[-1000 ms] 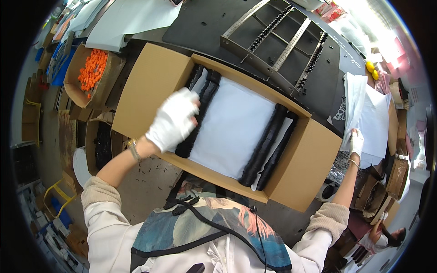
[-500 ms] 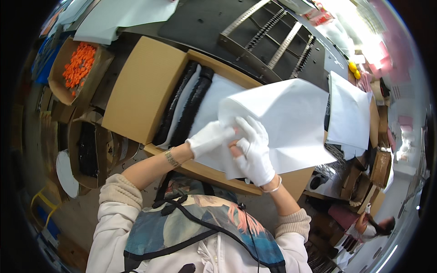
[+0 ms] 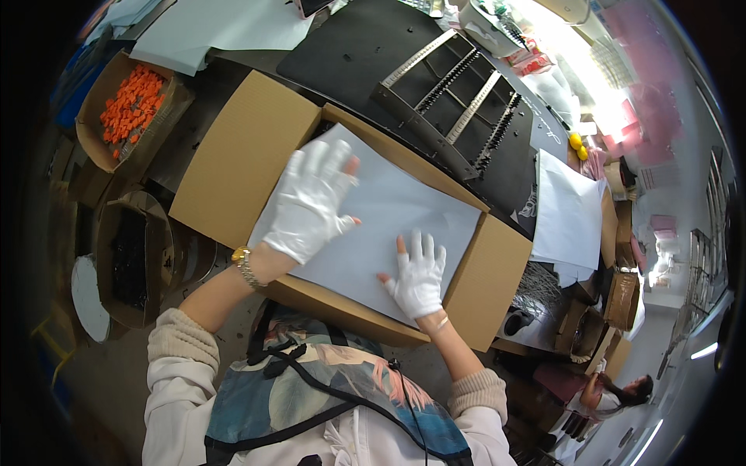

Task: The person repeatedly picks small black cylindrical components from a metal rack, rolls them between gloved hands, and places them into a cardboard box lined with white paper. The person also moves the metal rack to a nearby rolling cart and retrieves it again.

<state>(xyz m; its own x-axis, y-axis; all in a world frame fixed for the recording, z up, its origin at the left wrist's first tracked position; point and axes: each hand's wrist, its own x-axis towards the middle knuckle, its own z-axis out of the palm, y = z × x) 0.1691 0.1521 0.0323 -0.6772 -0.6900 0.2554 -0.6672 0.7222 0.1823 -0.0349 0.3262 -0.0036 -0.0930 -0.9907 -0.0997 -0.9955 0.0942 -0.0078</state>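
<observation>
A pale white sheet (image 3: 373,210) lies flat inside an open cardboard box (image 3: 242,147), covering what is under it. My left hand (image 3: 307,206), in a white glove with some bare fingertips, rests over the sheet's left part, fingers stretched out. On the sheet's right part lies my right hand (image 3: 420,279), gloved the same way, its fingers spread. Neither hand holds anything. The box flaps are folded outward at left and right.
Behind the box, a metal rack with toothed bars (image 3: 458,101) stands on a black mat (image 3: 350,46). Orange pieces fill a small carton (image 3: 97,132) at left. White sheets (image 3: 571,210) are stacked at right. A person (image 3: 594,396) is farther right.
The sheet, lifted and curled in both hands before, now lies flat in the box over the black rolls. My hands have let go and moved apart, left hand farther up.
</observation>
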